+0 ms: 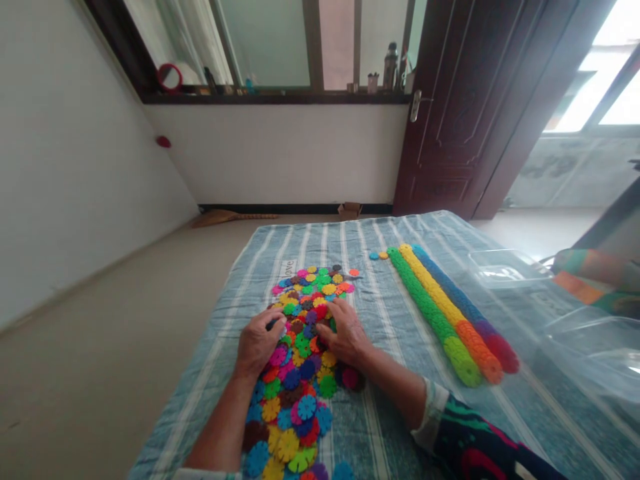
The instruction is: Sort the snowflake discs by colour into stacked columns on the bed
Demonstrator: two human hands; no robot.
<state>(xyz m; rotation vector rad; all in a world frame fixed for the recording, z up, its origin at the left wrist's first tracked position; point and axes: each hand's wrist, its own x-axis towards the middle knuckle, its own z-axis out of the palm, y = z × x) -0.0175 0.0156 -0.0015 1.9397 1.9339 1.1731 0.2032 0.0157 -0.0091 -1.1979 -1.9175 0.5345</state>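
Note:
A heap of small coloured plastic snowflake discs (305, 360) lies on a blue striped cloth (370, 413). My left hand (257, 343) rests on the heap's left side with fingers curled down onto the discs. On the heap's right side my right hand (345, 331) lies with fingers bent and fingertips among the discs. Whether either hand has a disc pinched is hidden. To the right lie three long rods of stacked discs (445, 313): a green one, a yellow-orange one and a blue-to-red one, side by side.
Two loose discs (379, 255) lie at the rods' far end. A clear plastic box (505, 267) and a clear lid (595, 347) sit at the right. Bare floor is on the left; a dark wooden door (450, 113) stands behind.

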